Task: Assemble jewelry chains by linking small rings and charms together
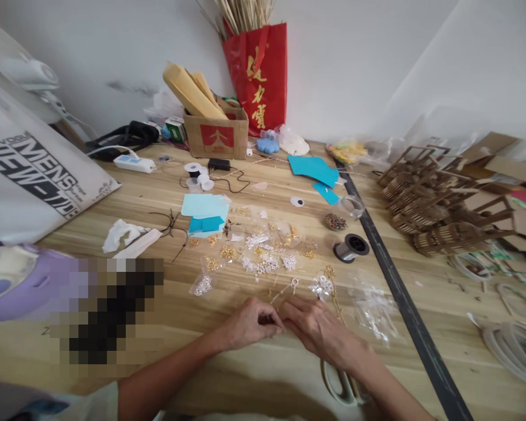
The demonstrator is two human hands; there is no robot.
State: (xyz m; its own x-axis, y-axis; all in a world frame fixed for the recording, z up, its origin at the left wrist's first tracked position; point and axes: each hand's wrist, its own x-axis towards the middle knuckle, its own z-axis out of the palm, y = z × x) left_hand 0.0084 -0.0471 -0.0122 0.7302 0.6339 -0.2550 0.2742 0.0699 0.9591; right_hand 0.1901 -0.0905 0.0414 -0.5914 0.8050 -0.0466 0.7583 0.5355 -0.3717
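Note:
My left hand (pixel 249 321) and my right hand (pixel 318 327) rest together on the wooden table (pixel 166 304), fingertips meeting in a pinch over a small jewellery piece. A thin chain with charms (pixel 284 289) runs up from the pinch. Small plastic bags of gold and silver findings (pixel 254 257) lie spread just beyond my hands. A gold chain (pixel 333 286) lies by my right hand. Scissors with pale handles (pixel 344 383) lie under my right forearm.
A wire spool (pixel 351 247) and a bead jar (pixel 335 221) stand right of the bags. Blue paper sheets (pixel 206 213), a cardboard box (pixel 217 131), a red bag (pixel 258 73) sit farther back. Laser-cut wooden parts (pixel 438 204) pile at right.

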